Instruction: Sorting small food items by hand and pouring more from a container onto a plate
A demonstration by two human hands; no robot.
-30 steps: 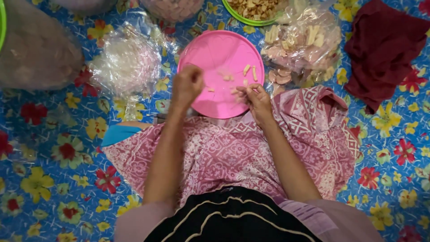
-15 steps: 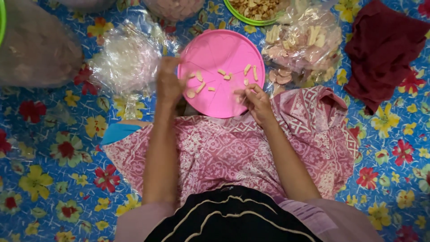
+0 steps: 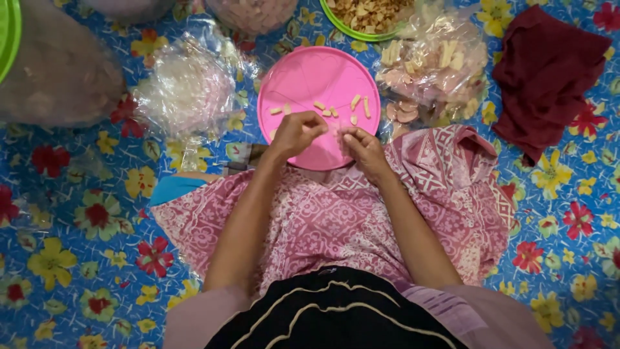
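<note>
While both hands are meeting over the near rim of the round pink plastic plate (image 3: 310,77), the left hand (image 3: 298,131) is curling its fingers inward and the right hand (image 3: 363,143) is pinching its fingertips together; whatever they are gripping is too small and too covered by the fingers to make out. Lying on the plate, just beyond the knuckles, are several short pale beige snack sticks (image 3: 354,102), most pointing with their long axes away from the person, a few lying crosswise. The plate is sitting on the blue flowered mat (image 3: 77,258), its near edge overlapping the pink patterned cloth (image 3: 336,213) that is covering the person's lap. Just right of the plate, a clear plastic bag of pale chips and sticks (image 3: 439,64) is lying crumpled, its contents blurring behind the film. Left of the plate, a bundle of crinkled clear plastic (image 3: 187,87) is resting. A green-rimmed bowl of brown crumbs (image 3: 368,16) is being cut off by the top edge. Farther right, a dark red folded cloth (image 3: 549,71) is lying.
</note>
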